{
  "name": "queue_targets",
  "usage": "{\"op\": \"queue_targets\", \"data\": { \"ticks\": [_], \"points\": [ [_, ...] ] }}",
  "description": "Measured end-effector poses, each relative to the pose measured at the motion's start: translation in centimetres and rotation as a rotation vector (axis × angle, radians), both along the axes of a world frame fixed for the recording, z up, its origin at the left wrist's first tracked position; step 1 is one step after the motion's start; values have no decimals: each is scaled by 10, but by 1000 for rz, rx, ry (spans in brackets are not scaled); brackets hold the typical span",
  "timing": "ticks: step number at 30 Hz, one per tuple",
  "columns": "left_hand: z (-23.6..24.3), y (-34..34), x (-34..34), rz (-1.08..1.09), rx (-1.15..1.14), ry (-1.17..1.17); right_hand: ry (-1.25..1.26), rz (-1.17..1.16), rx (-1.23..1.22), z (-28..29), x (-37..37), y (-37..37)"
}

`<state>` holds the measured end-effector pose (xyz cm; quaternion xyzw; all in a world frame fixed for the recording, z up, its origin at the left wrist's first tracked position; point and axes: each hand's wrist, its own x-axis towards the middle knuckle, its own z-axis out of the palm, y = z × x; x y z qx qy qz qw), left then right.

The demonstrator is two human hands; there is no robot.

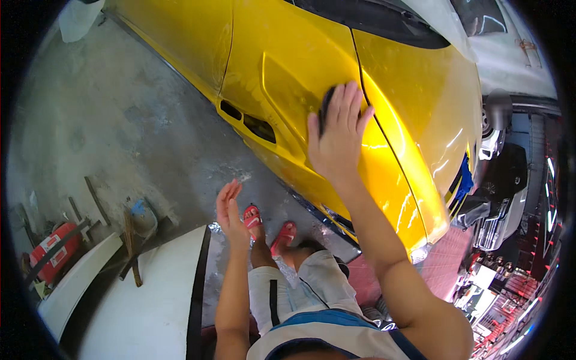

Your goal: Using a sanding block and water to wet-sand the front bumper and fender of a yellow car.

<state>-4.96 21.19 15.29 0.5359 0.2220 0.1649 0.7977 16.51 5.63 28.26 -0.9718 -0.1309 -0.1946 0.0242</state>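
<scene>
The right hand (339, 135) lies spread on the yellow car (294, 78), thumb to one side and fingers laid over a dark pad (327, 108) that it holds to the front fender. From here I cannot tell how hard it grips, since the pad is mostly covered. The left hand (229, 207) hangs in the air, well apart from the right, fingers loosely raised and nothing visible in it.

The pad sits between the raised crease in the fender and the dark seam (384, 129) beside the hood. It looks like rubbing work, and to my mind it calls for a flat palm and even pressure, with overlapping strokes that follow the curve. I'd go lightly at the crease and the seam, where a pad edge could catch or bear too hard on the paint. The vent openings (260, 127) lower down deserve the same care. The person's red sandals (251, 219) stand close alongside the car, so the reach looks manageable without leaning on the bodywork.
</scene>
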Motion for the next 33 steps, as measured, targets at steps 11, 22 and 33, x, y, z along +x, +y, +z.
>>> {"op": "queue_targets", "data": {
  "ticks": [11,22,33],
  "points": [
    [82,-3,68,-261,412,-49,390,129,14,15,-99,-76],
    [119,47,144,-48,479,-254,634,300,177,26,-114,-103],
    [115,8,124,-41,373,-234,-99,199,252,-31,-13,43]
  ]
}}
